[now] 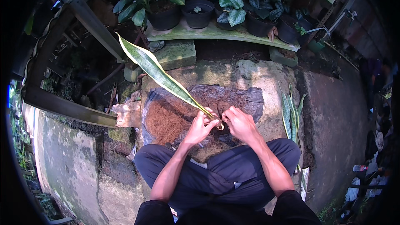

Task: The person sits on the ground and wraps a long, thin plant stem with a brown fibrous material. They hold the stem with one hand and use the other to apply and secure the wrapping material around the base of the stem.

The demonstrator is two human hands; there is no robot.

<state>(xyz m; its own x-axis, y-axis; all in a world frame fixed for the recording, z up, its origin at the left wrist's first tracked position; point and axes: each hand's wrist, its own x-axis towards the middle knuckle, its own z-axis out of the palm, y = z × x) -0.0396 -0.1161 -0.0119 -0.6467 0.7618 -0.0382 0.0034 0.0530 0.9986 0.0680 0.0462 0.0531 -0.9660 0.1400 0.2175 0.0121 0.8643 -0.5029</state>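
My left hand (201,127) grips a snake plant leaf (156,70) near its base. The long green blade with yellow margins slants up to the left, and its pale root end points towards my right hand (239,122). That hand has its fingers bent together close to the root end; whether they pinch a root or bit of soil is hidden. Beneath both hands lies a dark plastic sheet (254,97), spread on the paving. Brown coir fibre (165,122) is heaped on its left part, and dark soil (203,93) is scattered over the rest.
Potted plants, among them a small black pot (197,17), line a mossy plank shelf (218,34) ahead. More snake plant leaves (290,112) lie on the right. A metal frame (72,109) stands at the left. A plastic bottle (360,168) lies far right.
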